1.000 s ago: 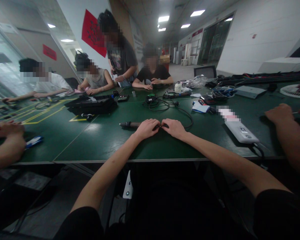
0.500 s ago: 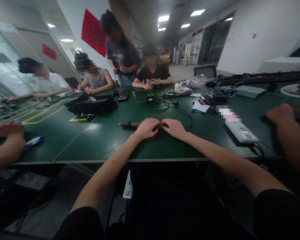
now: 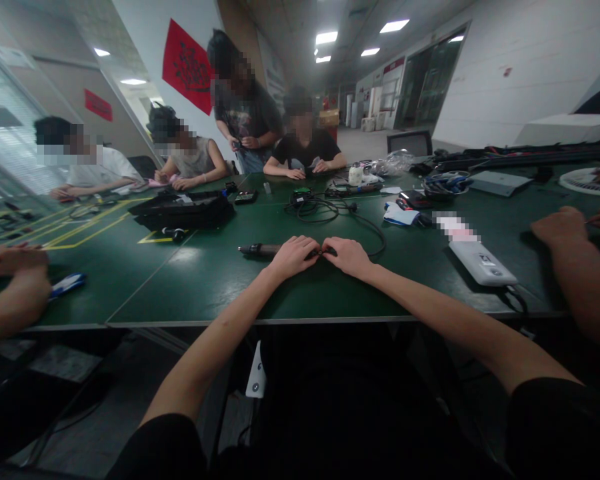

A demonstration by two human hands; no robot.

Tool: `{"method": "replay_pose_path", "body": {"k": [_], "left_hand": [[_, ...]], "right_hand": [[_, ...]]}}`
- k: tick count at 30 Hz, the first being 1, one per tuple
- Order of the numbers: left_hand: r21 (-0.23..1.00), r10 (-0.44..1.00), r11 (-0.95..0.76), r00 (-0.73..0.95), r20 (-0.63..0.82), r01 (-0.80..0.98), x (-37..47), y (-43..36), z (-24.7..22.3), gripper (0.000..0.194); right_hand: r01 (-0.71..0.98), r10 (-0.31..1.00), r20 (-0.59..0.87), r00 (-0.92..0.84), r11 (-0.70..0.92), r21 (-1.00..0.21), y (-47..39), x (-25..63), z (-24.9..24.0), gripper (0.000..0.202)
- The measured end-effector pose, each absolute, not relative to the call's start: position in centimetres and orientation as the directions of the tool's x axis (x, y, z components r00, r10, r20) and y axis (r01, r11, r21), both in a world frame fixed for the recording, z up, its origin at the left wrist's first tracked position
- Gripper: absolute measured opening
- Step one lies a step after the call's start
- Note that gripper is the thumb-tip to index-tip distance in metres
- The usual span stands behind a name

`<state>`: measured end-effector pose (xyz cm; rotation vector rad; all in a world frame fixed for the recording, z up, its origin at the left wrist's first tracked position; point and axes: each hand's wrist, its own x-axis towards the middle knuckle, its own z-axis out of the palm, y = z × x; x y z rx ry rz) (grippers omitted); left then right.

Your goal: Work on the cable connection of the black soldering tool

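Note:
On the green table in the head view lies a dark electric screwdriver [image 3: 261,249], its tip pointing left. My left hand [image 3: 295,257] is closed around its rear end, so that part is hidden. Close beside it, my right hand [image 3: 349,255] pinches the plug end of a black cable [image 3: 383,235]. The fingers of both hands meet around a small dark joint [image 3: 321,252], where the screwdriver's end and the plug come together. Whether the two are joined I cannot tell. Behind my hands the cable curves back into loose loops.
A black open case [image 3: 183,212] stands at the back left. A white power bank [image 3: 483,263] with a cord lies to the right. Other people's hands rest at both sides, and several people work across the green table [image 3: 190,293]. Coiled wires [image 3: 447,185] lie behind right.
My hands have barely moved, and the small joint between the fingers shows slightly more. Across the table, the hands of the seated people have shifted a little.

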<state>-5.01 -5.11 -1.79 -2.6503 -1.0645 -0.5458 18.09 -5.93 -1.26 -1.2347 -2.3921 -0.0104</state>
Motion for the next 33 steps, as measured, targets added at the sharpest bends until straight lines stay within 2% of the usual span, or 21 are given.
{"method": "replay_pose_path", "body": {"k": [13, 25, 33], "left_hand": [[-0.064, 0.590, -0.737, 0.687, 0.425, 0.673, -4.8, -5.8, -1.5, 0.025], [-0.207, 0.470, -0.812, 0.821, 0.323, 0.546, -4.9, -5.6, -0.8, 0.024], [-0.209, 0.463, -0.814, 0.823, 0.330, 0.542, -4.8, -5.4, -1.0, 0.026]], "right_hand": [[0.768, 0.769, 0.393, -0.505, 0.608, -0.204, -6.0, 18.2, -1.2, 0.015], [0.778, 0.758, 0.409, -0.508, 0.608, -0.160, -5.8, 18.1, -1.6, 0.015], [0.784, 0.772, 0.390, -0.502, 0.596, -0.171, -5.9, 18.0, -1.3, 0.016]]}}
